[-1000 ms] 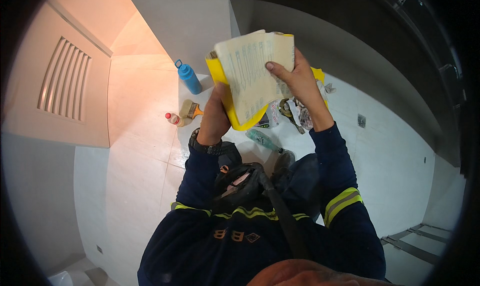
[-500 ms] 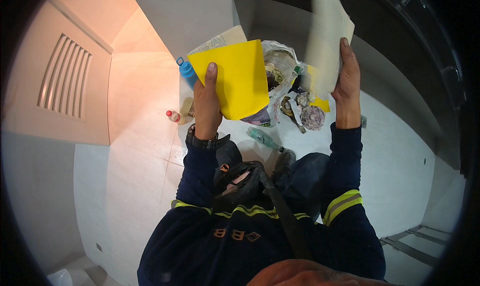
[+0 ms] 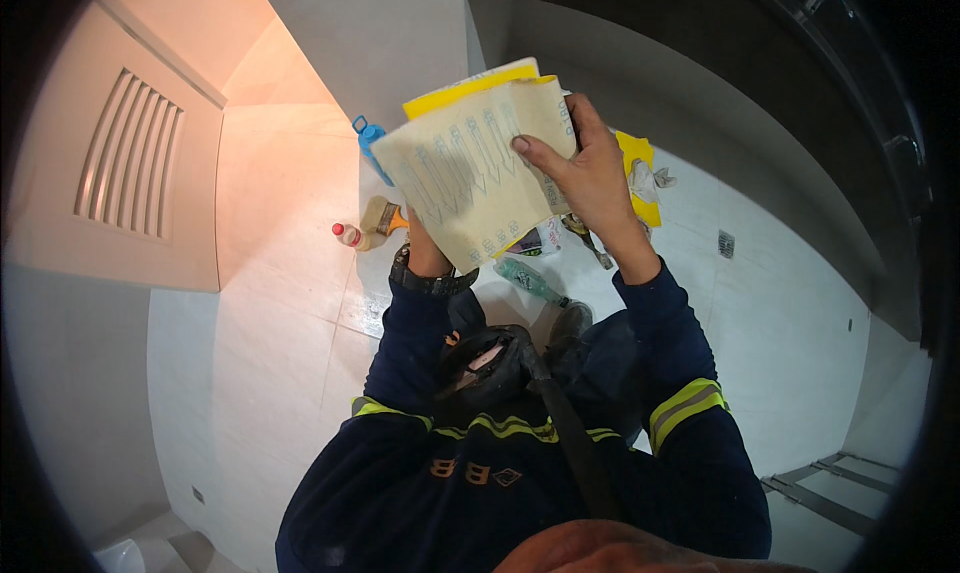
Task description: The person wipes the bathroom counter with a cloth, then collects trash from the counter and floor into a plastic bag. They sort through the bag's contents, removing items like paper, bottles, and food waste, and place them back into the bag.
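Note:
Sandpaper sheets, yellow on one side and cream with print on the other, are held up together in front of me. My right hand (image 3: 592, 168) pinches the front sandpaper sheet (image 3: 470, 173) at its right edge, thumb over the cream back. Behind it shows the yellow edge of another sandpaper sheet (image 3: 430, 103). My left hand (image 3: 424, 245) is mostly hidden behind the sheets, at their lower left; its fingers do not show, but the rear sheet stays up on that side. A paintbrush (image 3: 382, 216) with an orange handle lies near my left wrist.
A blue bottle (image 3: 372, 151) stands past my left hand. On the floor are a small red-capped bottle (image 3: 347, 235), a green plastic bottle (image 3: 528, 279) by my shoe, and yellow sheet pieces (image 3: 637, 168) with crumpled scraps. A drain grate (image 3: 726, 244) lies to the right.
My right hand has swung left with its sheet, bringing it over the yellow sheet in my left hand. The two sheets now overlap and cover most of my left hand.

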The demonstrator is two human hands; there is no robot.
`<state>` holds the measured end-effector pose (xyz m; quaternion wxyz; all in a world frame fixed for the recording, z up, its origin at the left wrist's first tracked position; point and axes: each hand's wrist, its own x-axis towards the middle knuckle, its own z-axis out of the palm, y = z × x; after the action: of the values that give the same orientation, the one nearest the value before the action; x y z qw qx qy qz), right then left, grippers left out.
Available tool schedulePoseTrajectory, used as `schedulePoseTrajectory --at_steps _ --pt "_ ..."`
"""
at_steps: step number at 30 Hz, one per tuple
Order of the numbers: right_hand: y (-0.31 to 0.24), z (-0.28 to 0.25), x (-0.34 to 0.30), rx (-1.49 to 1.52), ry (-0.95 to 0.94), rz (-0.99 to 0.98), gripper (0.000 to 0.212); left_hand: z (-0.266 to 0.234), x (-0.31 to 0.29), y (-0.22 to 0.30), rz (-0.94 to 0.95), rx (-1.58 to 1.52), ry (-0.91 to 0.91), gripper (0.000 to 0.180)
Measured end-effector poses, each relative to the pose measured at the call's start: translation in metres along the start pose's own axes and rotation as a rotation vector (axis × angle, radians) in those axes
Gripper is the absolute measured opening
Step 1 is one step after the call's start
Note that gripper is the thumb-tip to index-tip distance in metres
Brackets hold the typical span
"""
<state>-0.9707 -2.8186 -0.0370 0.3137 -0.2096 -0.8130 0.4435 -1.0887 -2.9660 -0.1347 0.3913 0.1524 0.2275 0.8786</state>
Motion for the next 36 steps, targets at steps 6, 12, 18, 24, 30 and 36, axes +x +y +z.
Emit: schedulePoseTrajectory --at_steps 6,12,18,24,30,36 --pt "0.001 -0.001 0.002 0.12 0.077 0.051 0.058 0.016 0.005 0.009 0.076 0.26 0.056 0.059" --pt "0.012 -0.012 0.012 0.122 0.139 -0.023 0.049 0.048 0.003 0.031 0.007 0.467 -0.075 0.069" --pt "-0.002 -0.06 0.013 0.157 -0.181 -0.009 0.051 0.078 0.044 0.071 0.3 1.113 -0.239 0.034" --pt "0.026 -0.045 0.022 0.481 0.05 0.135 0.048 0.092 0.053 0.042 0.379 1.104 -0.287 0.031" --pt "0.048 0.013 -0.006 0.601 0.177 0.215 0.065 0.099 0.032 -0.056 0.783 1.385 -0.102 0.065" --pt "0.013 -0.008 -0.006 1.142 -0.014 0.292 0.065 0.088 0.052 -0.055 0.878 1.545 -0.148 0.081"
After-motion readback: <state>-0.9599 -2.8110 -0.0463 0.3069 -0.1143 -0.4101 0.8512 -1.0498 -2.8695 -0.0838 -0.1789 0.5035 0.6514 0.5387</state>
